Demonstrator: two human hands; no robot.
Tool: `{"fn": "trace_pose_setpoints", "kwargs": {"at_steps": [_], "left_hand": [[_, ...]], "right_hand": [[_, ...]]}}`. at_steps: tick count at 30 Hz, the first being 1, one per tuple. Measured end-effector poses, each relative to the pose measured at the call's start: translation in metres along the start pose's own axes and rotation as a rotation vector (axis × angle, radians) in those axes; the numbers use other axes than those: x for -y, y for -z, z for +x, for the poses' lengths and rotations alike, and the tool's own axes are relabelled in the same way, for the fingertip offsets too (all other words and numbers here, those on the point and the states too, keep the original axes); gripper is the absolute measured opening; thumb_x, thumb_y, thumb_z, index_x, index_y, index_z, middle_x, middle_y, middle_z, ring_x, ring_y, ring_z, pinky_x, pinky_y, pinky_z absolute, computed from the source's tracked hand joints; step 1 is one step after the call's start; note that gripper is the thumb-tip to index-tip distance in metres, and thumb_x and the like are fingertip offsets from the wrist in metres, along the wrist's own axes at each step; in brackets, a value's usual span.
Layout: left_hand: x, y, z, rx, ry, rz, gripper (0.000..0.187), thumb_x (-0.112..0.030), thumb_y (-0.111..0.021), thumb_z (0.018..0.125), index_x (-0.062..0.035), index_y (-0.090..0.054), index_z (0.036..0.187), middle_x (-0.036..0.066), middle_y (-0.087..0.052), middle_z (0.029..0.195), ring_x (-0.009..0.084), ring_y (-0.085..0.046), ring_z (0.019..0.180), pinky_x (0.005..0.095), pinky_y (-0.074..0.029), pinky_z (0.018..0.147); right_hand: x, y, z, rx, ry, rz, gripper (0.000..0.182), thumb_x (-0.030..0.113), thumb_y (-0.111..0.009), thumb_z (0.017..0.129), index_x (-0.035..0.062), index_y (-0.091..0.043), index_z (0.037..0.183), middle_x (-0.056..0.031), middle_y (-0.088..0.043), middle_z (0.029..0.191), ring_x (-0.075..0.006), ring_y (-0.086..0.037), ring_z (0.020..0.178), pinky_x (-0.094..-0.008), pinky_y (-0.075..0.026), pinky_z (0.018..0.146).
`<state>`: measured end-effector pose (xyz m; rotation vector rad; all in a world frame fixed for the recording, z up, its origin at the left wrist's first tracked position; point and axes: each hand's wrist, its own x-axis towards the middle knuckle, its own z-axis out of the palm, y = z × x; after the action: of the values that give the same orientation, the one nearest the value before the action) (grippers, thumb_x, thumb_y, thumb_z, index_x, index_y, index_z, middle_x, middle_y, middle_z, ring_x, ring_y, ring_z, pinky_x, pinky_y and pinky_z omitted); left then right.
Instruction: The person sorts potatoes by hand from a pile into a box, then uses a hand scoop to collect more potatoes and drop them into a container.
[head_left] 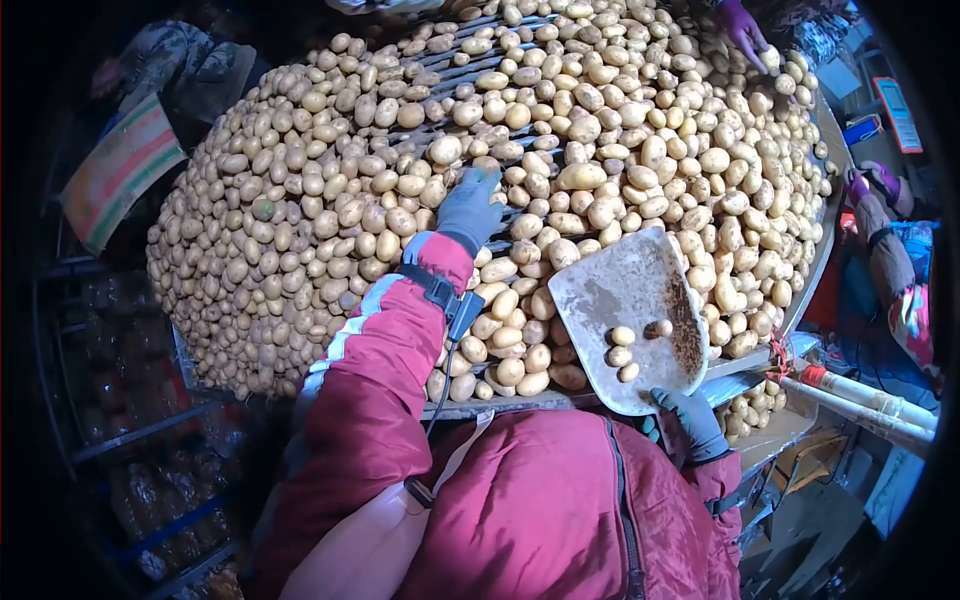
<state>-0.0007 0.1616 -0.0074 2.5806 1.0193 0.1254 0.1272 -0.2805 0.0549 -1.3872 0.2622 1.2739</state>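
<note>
A wide heap of potatoes (330, 215) covers the table in front of me. My left hand (470, 208), in a grey-blue glove, reaches into its middle, fingers curled against a brownish potato (486, 163). Dark slats show between the potatoes around that hand. At the near edge, my right hand (692, 424) grips the near end of a worn, pale scoop (620, 290), its thumb over the rim. The scoop rests against the heap's near side, with several small potatoes (621, 337) in it and brown dirt along its right side.
Another person's purple-gloved hand (742, 35) touches potatoes at the far right; more purple gloves (872, 185) show at the right edge. White poles (860, 402) jut out at the near right. A striped sack (122, 172) is at left, above metal racks (140, 432).
</note>
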Motion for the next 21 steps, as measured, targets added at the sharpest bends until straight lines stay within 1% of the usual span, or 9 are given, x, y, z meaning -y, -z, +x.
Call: {"fn": "trace_pose_setpoints", "kwargs": {"at_steps": [4, 6, 9, 10, 12, 15, 18, 20, 21], "left_hand": [[-0.003, 0.007, 0.011, 0.073, 0.038, 0.119, 0.046, -0.025, -0.074, 0.083, -0.0097, -0.062, 0.125, 0.018, -0.057, 0.124, 0.0383, -0.06, 0.114, 0.0461, -0.051, 0.095], [0.0, 0.003, 0.016, 0.053, -0.118, 0.332, 0.039, -0.025, -0.074, 0.082, -0.0091, -0.064, 0.115, 0.017, -0.06, 0.117, 0.0389, -0.062, 0.108, 0.047, -0.051, 0.092], [-0.005, 0.0, 0.003, 0.126, -0.075, 0.267, 0.035, -0.024, -0.075, 0.08, -0.0084, -0.063, 0.11, 0.018, -0.062, 0.11, 0.0384, -0.062, 0.103, 0.0471, -0.051, 0.089], [0.001, -0.005, 0.002, 0.125, -0.079, 0.27, 0.035, -0.024, -0.075, 0.08, -0.0084, -0.063, 0.11, 0.018, -0.062, 0.11, 0.0384, -0.062, 0.103, 0.0471, -0.051, 0.089], [0.021, -0.019, -0.005, -0.028, -0.133, 0.16, 0.032, -0.022, -0.073, 0.082, -0.0084, -0.063, 0.109, 0.019, -0.063, 0.109, 0.0377, -0.063, 0.101, 0.0465, -0.051, 0.089], [0.024, -0.014, -0.027, -0.051, -0.043, 0.068, 0.031, -0.016, -0.069, 0.084, -0.0074, -0.064, 0.114, 0.019, -0.063, 0.11, 0.0386, -0.062, 0.104, 0.0457, -0.051, 0.091], [0.023, -0.009, -0.04, -0.053, 0.045, -0.034, 0.034, -0.012, -0.067, 0.084, -0.0061, -0.063, 0.117, 0.02, -0.062, 0.111, 0.0416, -0.06, 0.105, 0.0468, -0.05, 0.094], [0.029, -0.011, -0.041, -0.082, -0.016, -0.003, 0.035, -0.007, -0.067, 0.085, -0.0054, -0.063, 0.119, 0.015, -0.065, 0.111, 0.033, -0.065, 0.102, 0.0402, -0.054, 0.089], [0.036, -0.015, -0.039, -0.087, -0.018, -0.002, 0.035, -0.007, -0.067, 0.085, -0.0054, -0.063, 0.119, 0.015, -0.065, 0.111, 0.033, -0.065, 0.102, 0.0402, -0.054, 0.089]], "right_hand": [[0.018, 0.0, -0.008, 0.055, -0.146, -0.04, 0.036, 0.009, -0.067, 0.091, -0.0038, -0.056, 0.123, -0.0131, -0.068, 0.084, -0.0234, -0.063, 0.054, -0.0349, -0.053, 0.045], [0.021, -0.003, -0.011, 0.07, -0.157, 0.0, 0.036, 0.01, -0.068, 0.09, -0.0042, -0.057, 0.121, -0.0127, -0.067, 0.083, -0.0233, -0.062, 0.052, -0.0345, -0.052, 0.044], [0.017, 0.003, -0.008, 0.072, -0.175, -0.008, 0.035, 0.01, -0.068, 0.089, -0.0043, -0.058, 0.12, -0.013, -0.067, 0.083, -0.0235, -0.062, 0.051, -0.0343, -0.051, 0.043], [0.019, 0.003, -0.008, 0.072, -0.172, -0.003, 0.035, 0.01, -0.068, 0.089, -0.0043, -0.058, 0.12, -0.013, -0.067, 0.083, -0.0235, -0.062, 0.051, -0.0343, -0.051, 0.043], [0.022, 0.0, -0.011, 0.048, -0.165, -0.057, 0.034, 0.009, -0.068, 0.089, -0.004, -0.059, 0.119, -0.0126, -0.068, 0.085, -0.0225, -0.063, 0.055, -0.0333, -0.052, 0.046], [0.012, 0.0, -0.005, 0.019, -0.064, -0.023, 0.035, 0.009, -0.068, 0.089, -0.0036, -0.059, 0.121, -0.0112, -0.069, 0.088, -0.0209, -0.064, 0.06, -0.0323, -0.053, 0.049], [0.022, -0.001, -0.009, 0.05, -0.117, -0.049, 0.035, 0.008, -0.068, 0.089, -0.0035, -0.059, 0.121, -0.0103, -0.069, 0.091, -0.0198, -0.064, 0.063, -0.0319, -0.053, 0.051], [0.018, 0.002, -0.007, 0.059, -0.119, -0.026, 0.035, 0.009, -0.068, 0.089, -0.0036, -0.06, 0.12, -0.0106, -0.07, 0.091, -0.0199, -0.064, 0.062, -0.0321, -0.052, 0.051], [0.018, 0.004, -0.006, 0.061, -0.121, -0.002, 0.034, 0.009, -0.068, 0.089, -0.0037, -0.06, 0.12, -0.0109, -0.07, 0.091, -0.0201, -0.064, 0.061, -0.0322, -0.052, 0.05]]}}
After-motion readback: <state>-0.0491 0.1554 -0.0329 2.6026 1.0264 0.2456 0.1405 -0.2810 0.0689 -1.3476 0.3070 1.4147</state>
